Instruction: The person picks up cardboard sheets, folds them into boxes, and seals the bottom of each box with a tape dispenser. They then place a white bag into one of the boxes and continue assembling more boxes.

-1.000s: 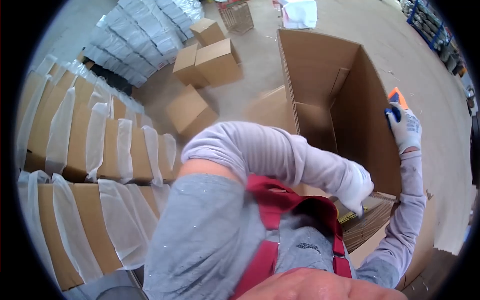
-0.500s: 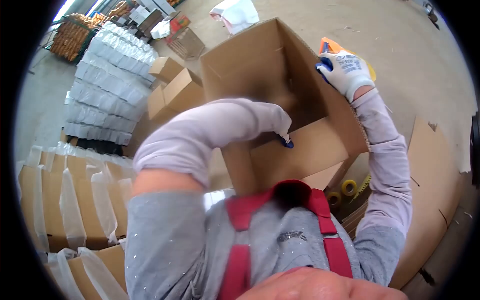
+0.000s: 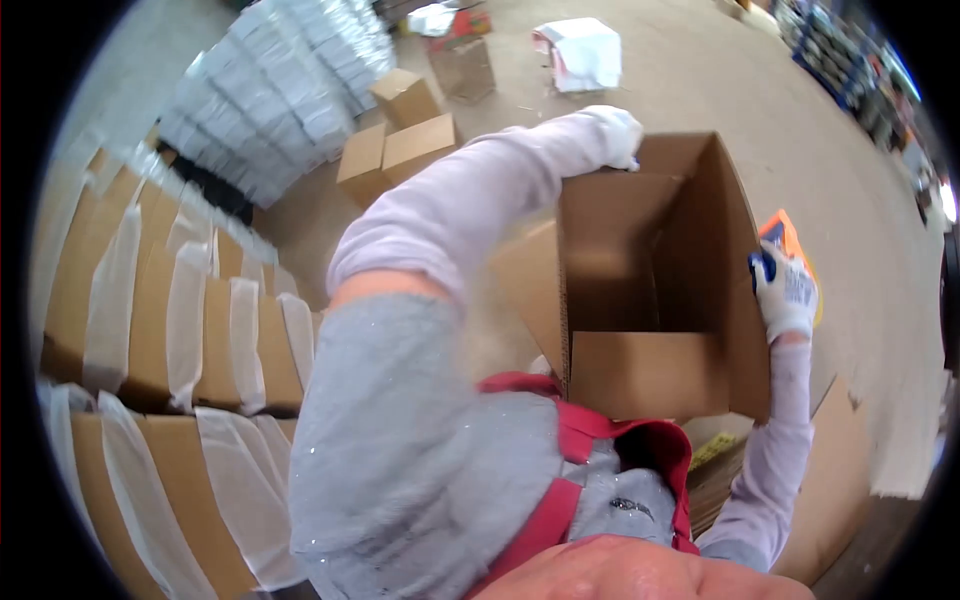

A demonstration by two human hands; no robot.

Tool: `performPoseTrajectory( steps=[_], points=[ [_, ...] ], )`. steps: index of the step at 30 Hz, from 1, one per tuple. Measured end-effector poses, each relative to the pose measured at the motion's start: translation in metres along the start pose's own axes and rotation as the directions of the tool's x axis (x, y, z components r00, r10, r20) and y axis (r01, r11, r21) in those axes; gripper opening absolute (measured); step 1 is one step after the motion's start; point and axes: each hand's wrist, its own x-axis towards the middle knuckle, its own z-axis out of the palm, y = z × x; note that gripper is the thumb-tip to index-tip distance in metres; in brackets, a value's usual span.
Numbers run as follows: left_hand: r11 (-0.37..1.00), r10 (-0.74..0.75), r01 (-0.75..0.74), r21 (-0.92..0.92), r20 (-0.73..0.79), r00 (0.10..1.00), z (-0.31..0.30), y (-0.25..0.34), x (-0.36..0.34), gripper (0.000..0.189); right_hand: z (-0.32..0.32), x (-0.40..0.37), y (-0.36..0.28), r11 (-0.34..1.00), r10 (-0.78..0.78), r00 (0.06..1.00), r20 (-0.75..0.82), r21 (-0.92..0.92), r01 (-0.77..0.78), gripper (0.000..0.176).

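Has open cardboard box (image 3: 650,372) between both hands | meets its far edge with left hand (image 3: 613,135) — cannot tell if fingers parted or together | clamps orange tool (image 3: 783,232) in right hand (image 3: 787,297) — against box's right wall

The left arm (image 3: 480,190) reaches forward and across to the right in a gentle arc, bare skin showing at the elbow, and ends in the left grip (image 3: 612,135), a white-gloved hand bent downward with its fingers mostly hidden. The right arm (image 3: 790,400) stretches forward, the wrist nearly straight, and the right grip (image 3: 786,292), also white-gloved, is clenched, its blue-coated thumb side turned inward.
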Motion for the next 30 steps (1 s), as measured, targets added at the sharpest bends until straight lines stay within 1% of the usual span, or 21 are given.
performPoseTrajectory(
  steps=[2, 4, 5, 6, 7, 8, 10, 12, 13, 16, 18, 19, 20, 22, 23, 24, 26, 27, 28, 29, 30],
  points=[
    [0.99, -0.136, 0.137, 0.022, -0.02, 0.99, -0.009, 0.003, 0.019, 0.058, -0.003, 0.001, -0.008, 0.995, 0.042, 0.999, 0.035, -0.09, -0.038, 0.033],
    [0.975, -0.221, 0.221, -0.014, -0.075, 0.972, -0.02, 0.009, 0.034, 0.063, 0.0, 0.008, 0.0, 0.998, 0.032, 0.999, 0.04, -0.054, -0.029, 0.034],
    [0.983, -0.184, 0.184, -0.02, -0.196, 0.963, -0.015, 0.011, 0.049, 0.066, 0.001, 0.012, 0.004, 0.999, 0.042, 0.998, 0.055, -0.016, -0.041, 0.034],
    [0.989, -0.143, 0.143, -0.021, -0.312, 0.939, -0.013, 0.016, 0.058, 0.069, 0.001, 0.012, 0.005, 0.999, 0.04, 0.998, 0.042, -0.025, -0.039, 0.034],
    [0.987, -0.152, 0.159, -0.009, -0.366, 0.918, -0.016, 0.028, 0.066, 0.073, 0.003, 0.013, 0.007, 1.0, 0.025, 0.999, 0.048, -0.005, -0.025, 0.035],
    [0.984, -0.177, 0.175, -0.041, -0.396, 0.901, -0.013, 0.041, 0.081, 0.067, 0.004, 0.014, 0.01, 1.0, 0.015, 0.998, 0.056, 0.016, -0.015, 0.035],
    [0.966, -0.209, 0.175, -0.189, -0.177, 0.962, -0.013, 0.053, 0.105, 0.059, -0.001, 0.012, 0.002, 0.999, 0.044, 0.997, 0.07, -0.035, -0.041, 0.035],
    [0.968, -0.181, 0.135, -0.21, -0.215, 0.96, -0.007, 0.053, 0.109, 0.055, 0.002, 0.009, 0.007, 0.997, 0.064, 0.998, 0.028, -0.043, -0.063, 0.034],
    [0.975, -0.156, 0.118, -0.188, -0.198, 0.968, -0.008, 0.054, 0.107, 0.055, 0.001, 0.006, 0.013, 0.995, 0.089, 0.996, 0.028, -0.048, -0.087, 0.034],
    [0.976, -0.186, 0.172, -0.137, -0.096, 0.978, -0.008, 0.049, 0.094, 0.055, 0.005, 0.006, 0.026, 0.998, 0.057, 0.998, 0.014, 0.019, -0.057, 0.033],
    [0.972, -0.193, 0.184, -0.143, -0.05, 0.98, -0.01, 0.043, 0.089, 0.056, 0.003, 0.006, 0.027, 0.994, 0.11, 0.992, 0.057, 0.002, -0.11, 0.032],
    [0.969, -0.202, 0.196, -0.153, -0.02, 0.979, -0.013, 0.042, 0.091, 0.057, 0.005, 0.007, 0.026, 0.998, 0.047, 0.999, 0.014, 0.032, -0.047, 0.031],
    [0.971, -0.197, 0.19, -0.147, -0.032, 0.98, -0.018, 0.04, 0.095, 0.057, 0.006, 0.012, 0.019, 0.998, 0.053, 0.999, 0.001, 0.031, -0.053, 0.031],
    [0.938, -0.279, 0.254, -0.235, -0.083, 0.957, -0.018, 0.041, 0.105, 0.056, 0.007, 0.018, -0.002, 0.996, 0.036, 0.999, 0.01, -0.076, -0.035, 0.03],
    [0.938, -0.287, 0.245, -0.244, -0.153, 0.946, -0.007, 0.042, 0.112, 0.053, 0.002, 0.021, -0.018, 0.992, 0.079, 0.995, 0.06, -0.107, -0.072, 0.029],
    [0.942, -0.275, 0.233, -0.242, -0.158, 0.948, -0.003, 0.045, 0.116, 0.053, 0.003, 0.024, -0.024, 0.989, 0.103, 0.991, 0.089, -0.119, -0.092, 0.027],
    [0.948, -0.266, 0.213, -0.235, -0.226, 0.937, 0.01, 0.046, 0.11, 0.049, 0.001, 0.025, -0.024, 0.984, 0.135, 0.985, 0.109, -0.133, -0.12, 0.026],
    [0.968, -0.214, 0.163, -0.19, -0.29, 0.933, 0.017, 0.048, 0.101, 0.045, 0.004, 0.027, -0.019, 0.983, 0.145, 0.983, 0.117, -0.128, -0.13, 0.026],
    [0.97, -0.204, 0.156, -0.188, -0.274, 0.94, 0.029, 0.053, 0.092, 0.045, 0.01, 0.028, -0.01, 0.993, 0.088, 0.995, 0.045, -0.086, -0.084, 0.028],
    [0.991, 0.054, -0.08, -0.108, -0.228, 0.972, 0.045, 0.062, 0.084, 0.043, 0.016, 0.026, -0.004, 0.998, 0.04, 0.999, -0.027, -0.045, -0.041, 0.03],
    [0.945, 0.314, -0.324, -0.043, -0.162, 0.936, 0.063, 0.073, 0.075, 0.041, 0.015, 0.027, -0.008, 0.997, 0.064, 0.998, -0.007, -0.038, -0.064, 0.03]
  ],
)
